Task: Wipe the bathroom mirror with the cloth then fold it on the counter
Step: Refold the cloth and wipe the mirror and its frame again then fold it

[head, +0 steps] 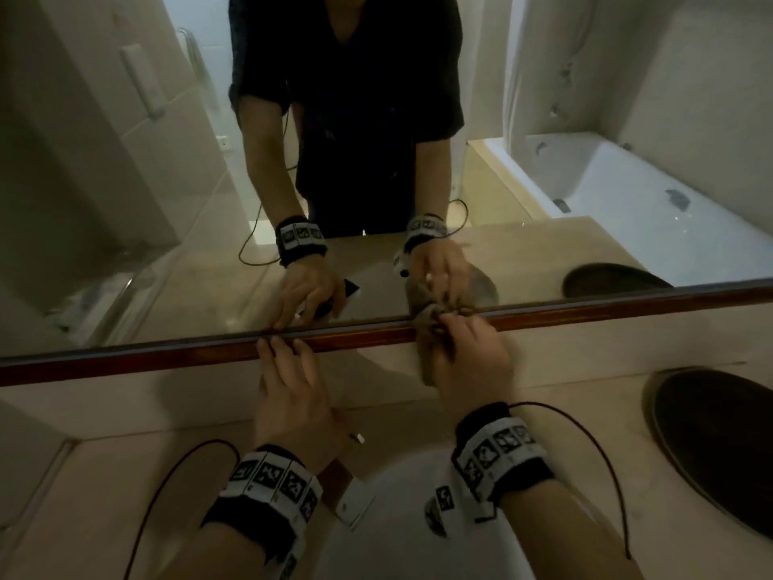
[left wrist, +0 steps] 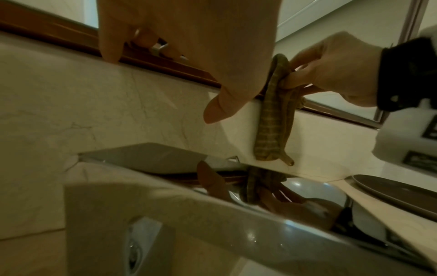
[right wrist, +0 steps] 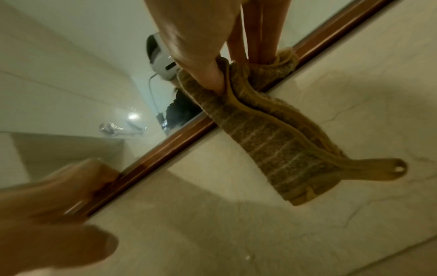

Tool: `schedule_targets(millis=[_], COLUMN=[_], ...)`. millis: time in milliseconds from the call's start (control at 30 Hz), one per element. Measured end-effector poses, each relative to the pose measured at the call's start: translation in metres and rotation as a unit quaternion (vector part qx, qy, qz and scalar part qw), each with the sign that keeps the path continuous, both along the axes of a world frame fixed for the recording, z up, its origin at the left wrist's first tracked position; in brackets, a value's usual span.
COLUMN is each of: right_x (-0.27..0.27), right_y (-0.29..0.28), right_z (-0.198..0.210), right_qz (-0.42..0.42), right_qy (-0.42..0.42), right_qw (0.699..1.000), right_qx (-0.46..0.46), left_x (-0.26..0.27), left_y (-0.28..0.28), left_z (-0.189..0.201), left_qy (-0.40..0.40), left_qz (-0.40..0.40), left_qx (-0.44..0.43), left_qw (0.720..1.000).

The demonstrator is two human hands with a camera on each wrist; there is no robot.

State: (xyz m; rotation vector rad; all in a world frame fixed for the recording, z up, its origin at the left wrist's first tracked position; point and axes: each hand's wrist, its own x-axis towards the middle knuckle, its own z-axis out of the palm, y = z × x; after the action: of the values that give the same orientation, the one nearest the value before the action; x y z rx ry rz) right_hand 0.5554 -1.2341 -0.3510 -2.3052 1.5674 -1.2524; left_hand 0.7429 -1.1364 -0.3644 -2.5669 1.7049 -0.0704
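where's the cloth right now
The cloth hangs bunched from the right hand, at the mirror's wooden bottom frame, right of the left hand.

Cloth point(head: 428, 328) at mirror point(head: 125, 203) btm edge, R of left hand point(head: 293, 395).

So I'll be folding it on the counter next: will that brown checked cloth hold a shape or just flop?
Probably floppy: the brown checked woven cloth droops limp below the right hand, whose fingers pinch its top at the mirror's wooden frame. It looks light, since a pinch carries it. Its hanging loop may stick out of a fold.
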Motion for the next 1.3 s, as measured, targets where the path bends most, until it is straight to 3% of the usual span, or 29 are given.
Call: schedule_targets(millis=[100, 200, 367, 467, 567, 633, 733, 867, 1033, 1133, 1233, 1300], right_x=[0.018, 0.024, -0.003, -0.038, -0.077, -0.098, -0.11, -0.087, -0.082, -0.113, -0.162, -0.206], right_y=[0.008, 0.008, -0.005, -0.016, -0.028, -0.035, -0.04, -0.027, -0.022, -0.048, -0.079, -0.093], right_z=[-0.004, -0.011, -0.006, 0.001, 0.009, 0.019, 0.022, 0.012, 0.0, -0.012, -0.015, -0.008], right_qz=[0.04, 0.07, 0.095, 0.086, 0.049, -0.001, -0.031, 0.033, 0.101, 0.146, 0.163, 0.133], right_qy=[0.027, 0.084, 0.086, 0.1, 0.133, 0.125, 0.126, 0.132, 0.127, 0.155, 0.119, 0.118], right_qw=[0.998, 0.994, 0.989, 0.99, 0.989, 0.989, 0.987, 0.99, 0.986, 0.975, 0.978, 0.984], right_qx=[-0.031, -0.012, -0.07, -0.053, 0.031, 0.084, 0.09, 0.03, 0.043, 0.059, 0.052, 0.036], left_x=[-0.004, -0.019, -0.067, -0.08, -0.078, -0.073, -0.076, -0.094, -0.139, -0.172, -0.201, -0.225], left_y=[0.002, 0.004, -0.01, -0.029, -0.038, -0.038, -0.037, -0.038, -0.05, -0.061, -0.072, -0.08], left_z=[0.0, 0.01, 0.019, 0.028, 0.034, 0.035, 0.034, 0.035, 0.034, 0.035, 0.038, 0.043], left_qy=[-0.016, 0.01, -0.002, 0.016, 0.018, 0.021, 0.008, 0.011, 0.01, -0.017, -0.036, -0.026], left_qz=[0.008, -0.006, -0.244, -0.272, -0.279, -0.278, -0.272, -0.236, -0.147, -0.077, 0.002, 0.026], left_qx=[0.009, -0.037, -0.032, -0.008, 0.013, 0.025, 0.042, 0.029, -0.014, 0.045, 0.077, 0.074], left_qw=[1.0, 0.999, 0.969, 0.962, 0.96, 0.96, 0.961, 0.971, 0.989, 0.996, 0.996, 0.997])
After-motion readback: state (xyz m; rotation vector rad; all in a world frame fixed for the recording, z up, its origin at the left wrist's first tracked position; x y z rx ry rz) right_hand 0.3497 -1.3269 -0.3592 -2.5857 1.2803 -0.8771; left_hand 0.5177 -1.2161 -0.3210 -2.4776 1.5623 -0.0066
